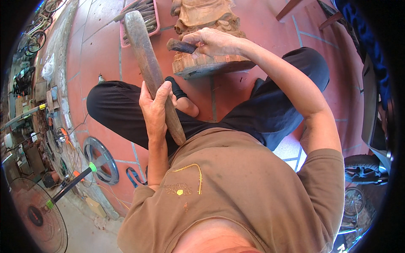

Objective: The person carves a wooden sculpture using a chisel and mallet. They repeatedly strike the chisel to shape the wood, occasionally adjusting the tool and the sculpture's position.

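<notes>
My left hand [156, 105] is wrapped round the lower part of a long, worn wooden mallet [147, 55]. It is club-shaped, with its thick end up and away from me and its thin end near my shirt. My right hand [213, 43] grips a wood chisel whose dark round handle [180, 46] sticks out to the left; its blade is hidden by the hand. Under and beyond that hand lies a brown wood carving [206, 17] with figured relief and a flat sawn base, between my feet. The mallet and chisel handle are apart.
A pink basket [157, 21] with several tools stands at the far left of the carving. A standing fan [38, 215] with a round base [101, 160] is at lower left, beside cluttered tools. Wooden legs [291, 8] stand far right; a black wheel [365, 168] is at right.
</notes>
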The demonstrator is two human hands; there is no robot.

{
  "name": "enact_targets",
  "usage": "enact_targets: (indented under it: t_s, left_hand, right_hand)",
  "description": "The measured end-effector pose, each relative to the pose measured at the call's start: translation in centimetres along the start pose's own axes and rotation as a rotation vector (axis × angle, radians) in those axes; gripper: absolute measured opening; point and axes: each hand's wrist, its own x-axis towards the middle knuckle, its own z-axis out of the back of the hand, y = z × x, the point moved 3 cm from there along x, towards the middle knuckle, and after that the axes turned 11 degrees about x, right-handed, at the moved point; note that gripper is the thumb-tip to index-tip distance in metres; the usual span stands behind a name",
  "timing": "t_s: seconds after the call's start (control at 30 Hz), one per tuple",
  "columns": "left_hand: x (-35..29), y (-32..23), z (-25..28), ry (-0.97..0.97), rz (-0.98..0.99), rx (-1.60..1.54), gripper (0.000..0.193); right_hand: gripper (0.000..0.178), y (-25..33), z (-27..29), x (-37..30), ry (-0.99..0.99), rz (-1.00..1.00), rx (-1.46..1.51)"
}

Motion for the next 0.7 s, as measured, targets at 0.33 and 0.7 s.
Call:
enact_targets:
  t_s: [0.33,0.7]
  left_hand:
    - [0.2,-0.2,-0.2,-0.046,0.015,0.077,0.030]
    - [0.3,-1.7,0.3,-0.051,-0.147,-0.073,0.037]
  right_hand:
    - [0.028,1.0,-0.1,-0.4,-0.021,0.018,-0.087]
    - [0.034,0.5,-0.1,-0.8,-0.072,0.033,-0.055]
